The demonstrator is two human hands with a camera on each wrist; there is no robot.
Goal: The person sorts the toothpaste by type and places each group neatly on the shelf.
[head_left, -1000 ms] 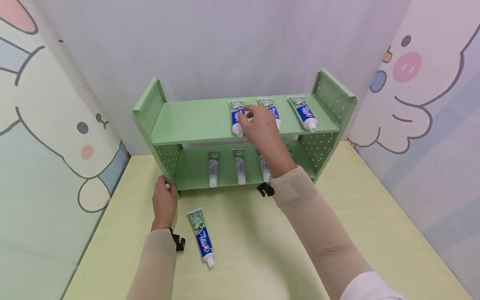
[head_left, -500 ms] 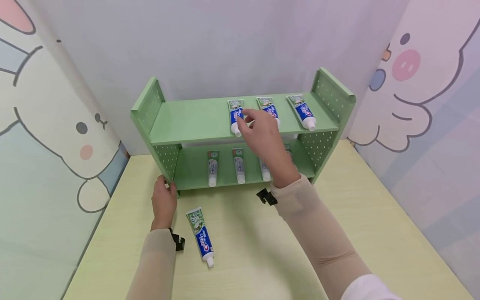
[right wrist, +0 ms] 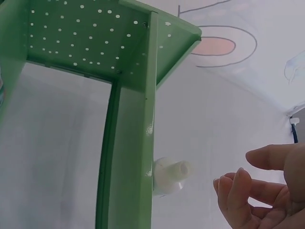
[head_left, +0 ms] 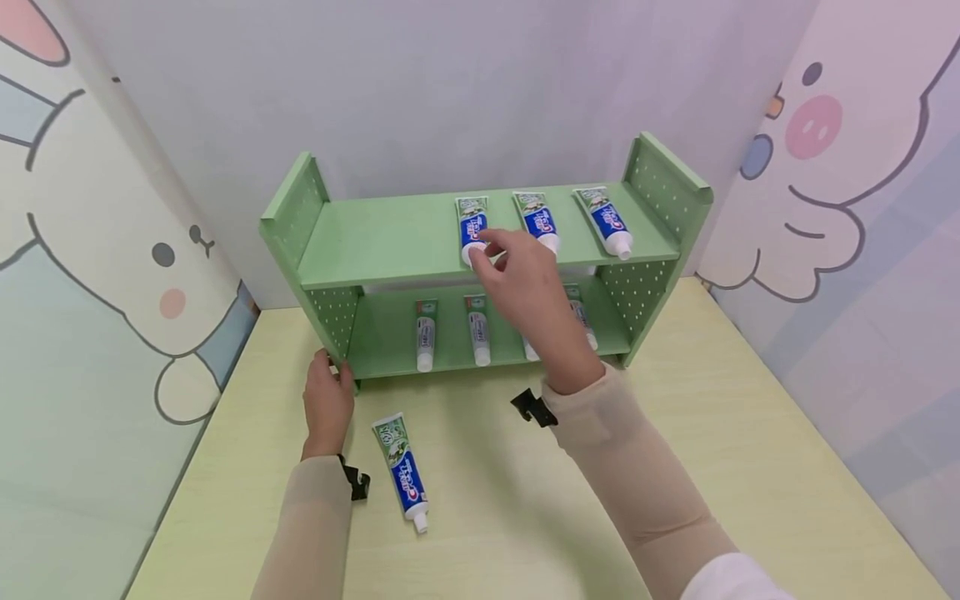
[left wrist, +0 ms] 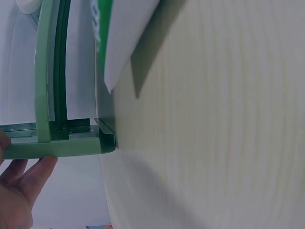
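My left hand [head_left: 327, 408] grips the lower left upright of a green two-tier shelf [head_left: 382, 237]; in the left wrist view, thumb and fingers lie on either side of its edge. On the upper tier lie a left toothpaste tube [head_left: 472, 218], a middle one [head_left: 536, 217] and a right one [head_left: 603, 218], caps to the front. My right hand [head_left: 528, 287] hovers before the left tube with fingers bent and nothing between them and the thumb. In the right wrist view, a gap separates it from that tube's white cap [right wrist: 171, 174].
Several grey-white toothpaste tubes [head_left: 426, 335] lie on the lower tier, one partly behind my right hand. Another blue-green toothpaste tube [head_left: 402, 471] lies on the pale wooden table [head_left: 697, 467], near my left wrist. Walls with cartoon animals stand around the table.
My right hand has drawn back from the left upper tube, down and toward me, uncovering more of the middle tube. The tubes stay in place. My left hand keeps its grip on the shelf.
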